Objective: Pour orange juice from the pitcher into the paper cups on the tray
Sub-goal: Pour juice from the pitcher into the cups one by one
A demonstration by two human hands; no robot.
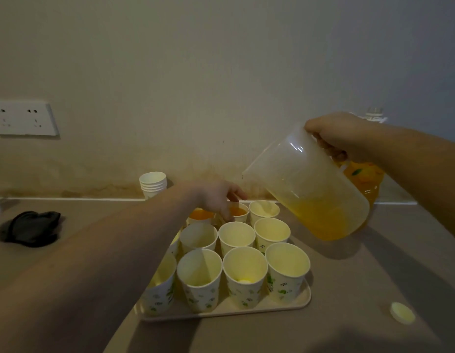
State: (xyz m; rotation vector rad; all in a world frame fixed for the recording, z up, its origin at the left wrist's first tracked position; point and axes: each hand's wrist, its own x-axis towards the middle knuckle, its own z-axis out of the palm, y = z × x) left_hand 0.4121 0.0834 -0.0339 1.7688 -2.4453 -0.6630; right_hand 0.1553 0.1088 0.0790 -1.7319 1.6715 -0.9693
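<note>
Right hand: our right hand (334, 135) curls around the handle of the pitcher (306, 186), holding it in the air above the right edge of the tray.
Left hand: our left hand (216, 198) reaches across to the far row of cups; its fingers point down at the rim of a filled cup (238, 212), but we cannot tell whether they pinch it or only touch it.
Pitcher: translucent plastic, tilted with its mouth toward the left and slightly down; orange juice (325, 217) pools in its lower part, and none is at the lip.
Filled cups: two cups in the far row hold orange juice, the one under our left fingers and its neighbour on the left (201, 215), partly hidden by our hand.
Other cups: the remaining paper cups (236, 236) stand upright and close together in rows, white inside with small green leaf prints outside.
Tray: a pale rectangular tray (301, 301) carries all these cups and sits on the beige countertop (348, 289).
Behind the pitcher: a large juice bottle (369, 178) with an orange label stands by the wall, mostly hidden by our right arm.
Countertop, right: a small pale round lid (402, 312) lies near the tray's front right corner.
Countertop, left: a stack of spare paper cups (153, 184) stands against the wall, and a crumpled black item (33, 229) lies further left.
Wall: a white double power socket (24, 117) is mounted at the left.
</note>
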